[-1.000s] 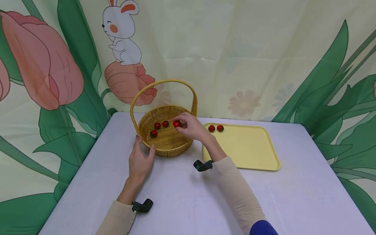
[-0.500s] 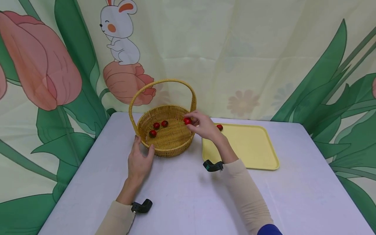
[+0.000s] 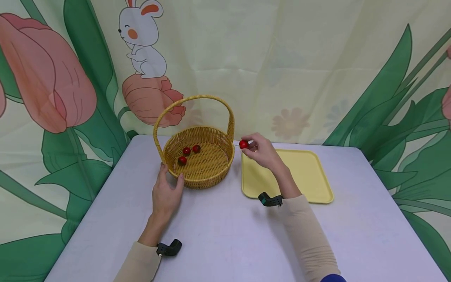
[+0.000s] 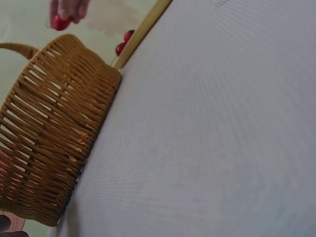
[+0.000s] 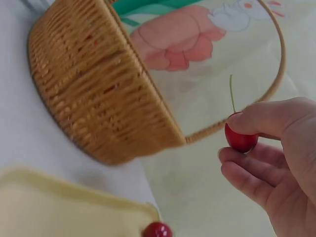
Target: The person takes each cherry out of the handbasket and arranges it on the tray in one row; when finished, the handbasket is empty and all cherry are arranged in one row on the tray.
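Note:
Between thumb and fingers, my right hand (image 3: 260,152) pinches a red cherry (image 3: 244,144) just right of the wicker basket (image 3: 208,182). A thin green stem rises from this cherry in the right wrist view. My left hand (image 3: 167,194) rests against the basket's near left side, its thumb and fingers spread along the wall by the rim. Inside the basket, towards the left, lie three dark red cherries (image 3: 182,160). Two more cherries (image 4: 120,48) show at the tray's edge in the left wrist view; the right hand covers them in the head view.
A yellow tray (image 3: 296,176) lies to the right of the basket on the white tablecloth (image 3: 218,231). The basket's tall arched handle (image 3: 202,96) stands up over its opening. Behind the table hangs a printed curtain (image 3: 253,78) with a rabbit and tulips.
My right hand has moved right with the cherry, from over the inside of the basket to past its rim, above the tray's left edge. The left hand stays at the basket.

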`<state>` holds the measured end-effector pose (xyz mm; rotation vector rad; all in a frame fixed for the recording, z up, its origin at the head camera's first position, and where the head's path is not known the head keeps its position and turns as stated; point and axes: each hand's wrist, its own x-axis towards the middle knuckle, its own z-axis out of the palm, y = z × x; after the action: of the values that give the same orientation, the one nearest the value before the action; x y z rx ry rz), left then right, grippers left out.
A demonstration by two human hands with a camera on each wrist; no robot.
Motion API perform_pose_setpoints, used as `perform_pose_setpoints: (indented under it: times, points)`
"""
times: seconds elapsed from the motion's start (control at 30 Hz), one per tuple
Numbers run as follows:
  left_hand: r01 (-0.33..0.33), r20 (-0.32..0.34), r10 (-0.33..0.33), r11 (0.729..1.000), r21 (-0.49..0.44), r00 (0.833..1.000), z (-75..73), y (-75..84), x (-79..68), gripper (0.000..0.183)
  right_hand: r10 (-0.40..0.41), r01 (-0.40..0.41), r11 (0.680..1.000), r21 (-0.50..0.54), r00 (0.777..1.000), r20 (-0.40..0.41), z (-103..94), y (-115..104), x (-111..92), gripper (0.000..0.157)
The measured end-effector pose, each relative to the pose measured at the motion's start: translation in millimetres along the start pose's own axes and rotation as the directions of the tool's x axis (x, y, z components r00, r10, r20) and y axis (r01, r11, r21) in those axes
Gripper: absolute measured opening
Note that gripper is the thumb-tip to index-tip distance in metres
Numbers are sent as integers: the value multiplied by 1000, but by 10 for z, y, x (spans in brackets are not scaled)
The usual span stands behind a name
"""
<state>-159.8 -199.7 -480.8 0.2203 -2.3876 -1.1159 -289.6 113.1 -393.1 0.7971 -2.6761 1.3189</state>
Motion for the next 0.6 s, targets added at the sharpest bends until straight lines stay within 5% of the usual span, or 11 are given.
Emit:
perform_pose_setpoints:
  times: [0.6]
  points:
    - [1,6,-1,1000,-15,1000,-3,-10,-3,75,229,-236,969,-73,970,-84,-298,701,-165,43]
